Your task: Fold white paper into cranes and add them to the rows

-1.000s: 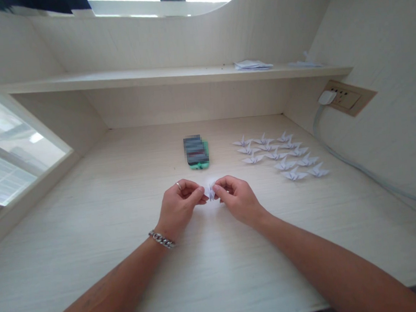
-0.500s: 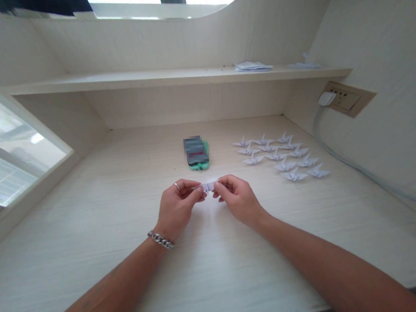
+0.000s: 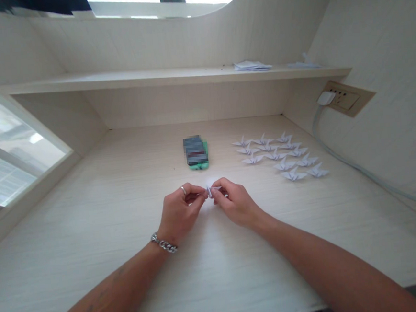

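Note:
A small folded piece of white paper (image 3: 210, 190) is pinched between my two hands just above the pale wooden desk (image 3: 128, 239). My left hand (image 3: 181, 211), with a ring and a chain bracelet, closes its fingertips on the paper's left side. My right hand (image 3: 233, 203) grips the right side with thumb and forefinger. Most of the paper is hidden by my fingers.
Several white paper cranes (image 3: 280, 155) lie in rows at the right. A phone in a green case (image 3: 196, 153) lies beyond my hands. A shelf (image 3: 151, 77) holds a stack of paper sheets (image 3: 252, 66). A wall socket (image 3: 347, 98) with a cable (image 3: 356, 166) is at right.
Both hands have drawn closer together around the paper and shifted slightly toward me; the paper has been turned and now shows less between the fingertips.

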Available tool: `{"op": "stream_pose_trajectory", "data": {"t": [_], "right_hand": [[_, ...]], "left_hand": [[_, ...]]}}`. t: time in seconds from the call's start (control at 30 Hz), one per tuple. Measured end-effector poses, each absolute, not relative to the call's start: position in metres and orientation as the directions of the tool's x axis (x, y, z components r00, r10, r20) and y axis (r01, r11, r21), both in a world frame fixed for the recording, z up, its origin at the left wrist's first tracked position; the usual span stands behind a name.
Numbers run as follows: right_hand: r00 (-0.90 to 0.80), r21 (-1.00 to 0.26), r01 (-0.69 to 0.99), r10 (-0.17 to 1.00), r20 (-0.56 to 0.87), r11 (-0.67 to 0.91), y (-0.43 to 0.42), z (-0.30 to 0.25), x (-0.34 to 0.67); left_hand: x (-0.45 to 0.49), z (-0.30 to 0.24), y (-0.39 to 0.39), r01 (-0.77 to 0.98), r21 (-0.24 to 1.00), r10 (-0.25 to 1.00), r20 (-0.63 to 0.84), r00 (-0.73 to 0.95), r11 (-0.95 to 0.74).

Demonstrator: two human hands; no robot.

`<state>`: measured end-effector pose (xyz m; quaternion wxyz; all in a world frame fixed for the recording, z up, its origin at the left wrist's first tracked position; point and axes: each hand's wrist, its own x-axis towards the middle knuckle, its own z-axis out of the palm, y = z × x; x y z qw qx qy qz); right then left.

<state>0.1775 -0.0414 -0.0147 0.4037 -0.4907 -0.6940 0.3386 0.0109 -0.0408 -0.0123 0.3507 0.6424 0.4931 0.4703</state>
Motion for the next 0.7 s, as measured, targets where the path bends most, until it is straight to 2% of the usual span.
{"op": "stream_pose_trajectory", "data": {"t": [0.27,0.53,0.7], "right_hand": [[-0.196,-0.993,0.106,0.98,0.027,0.049,-0.033,-0.019,0.178],[-0.167,-0.993,-0.076,0.983,-0.077,-0.091,-0.031,-0.016,0.176],[-0.199,-0.958,-0.208,0.968,-0.154,-0.195,-0.03,-0.014,0.177]], "left_hand": [[0.011,-0.01,-0.035,0.069,0.991,0.992,0.115,0.057,-0.119],[0.009,-0.01,-0.031,-0.11,0.993,0.998,-0.023,0.059,0.029],[0.008,-0.008,-0.03,-0.29,0.942,0.983,-0.139,0.123,0.169]]}}
